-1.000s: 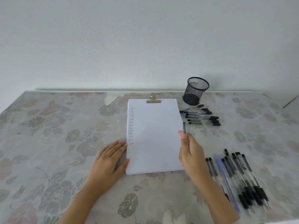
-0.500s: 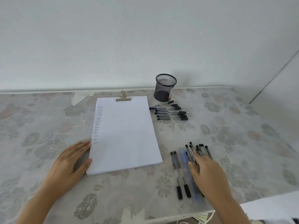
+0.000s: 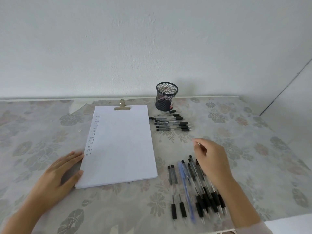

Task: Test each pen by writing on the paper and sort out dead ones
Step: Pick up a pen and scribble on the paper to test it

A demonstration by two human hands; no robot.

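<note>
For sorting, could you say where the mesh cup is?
Head view: the mesh cup stands by the wall, right of the clip, behind the far pens.

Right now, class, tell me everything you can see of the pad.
The pad is a thick stack of white sheets, held at its far edge by a brass-coloured clip. It lies flat on the table. A column of small handwritten marks runs down its left margin; the rest is blank. The left hand lies flat against its near left edge. Pens lie to its right, apart from it.
</note>
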